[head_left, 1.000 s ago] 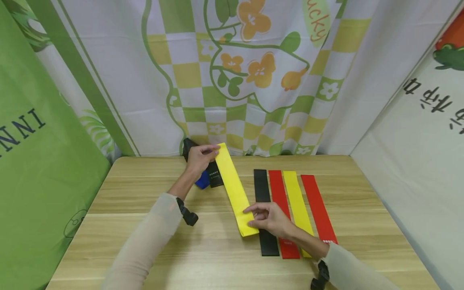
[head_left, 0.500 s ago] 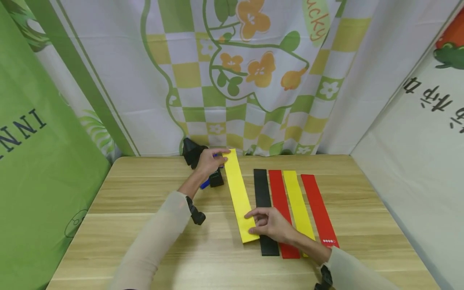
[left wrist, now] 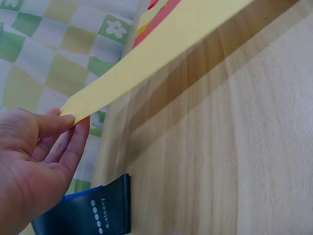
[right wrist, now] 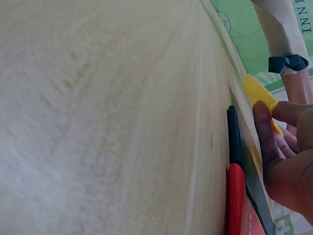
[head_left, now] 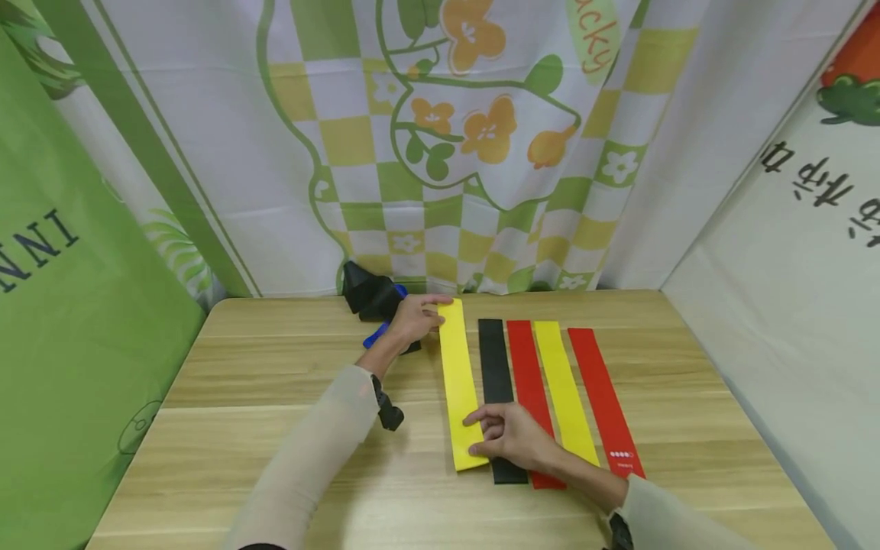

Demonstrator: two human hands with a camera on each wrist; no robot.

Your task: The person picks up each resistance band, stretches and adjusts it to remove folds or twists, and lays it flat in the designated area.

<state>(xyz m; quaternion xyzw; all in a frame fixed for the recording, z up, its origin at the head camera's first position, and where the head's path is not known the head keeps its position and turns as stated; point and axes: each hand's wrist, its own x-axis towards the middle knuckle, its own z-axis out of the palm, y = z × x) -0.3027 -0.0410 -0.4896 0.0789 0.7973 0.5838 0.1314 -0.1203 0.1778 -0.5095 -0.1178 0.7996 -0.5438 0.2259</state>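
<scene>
A yellow resistance band (head_left: 459, 374) is stretched flat between my two hands, slightly above the table, its shadow showing under it in the left wrist view. My left hand (head_left: 415, 319) pinches its far end between thumb and fingers. At the near end, thumb and fingers of my right hand (head_left: 519, 439) pinch the band's right edge. Right of it lie a black band (head_left: 496, 367), a red band (head_left: 529, 359), a second yellow band (head_left: 565, 382) and another red band (head_left: 605, 389), roughly side by side. My right hand and forearm cover parts of these.
Beyond my left hand, a crumpled black band (head_left: 371, 294) and a blue band (head_left: 375, 336) lie at the table's back edge. A dark band marked X-Heavy (left wrist: 98, 213) sits below my left hand. A patterned curtain (head_left: 474, 221) hangs behind the wooden table (head_left: 275, 367).
Both hands have lowered the yellow band. Its far end has swung right and toward me, so it now lies closer to parallel with the black band. The laid-out bands have stayed put.
</scene>
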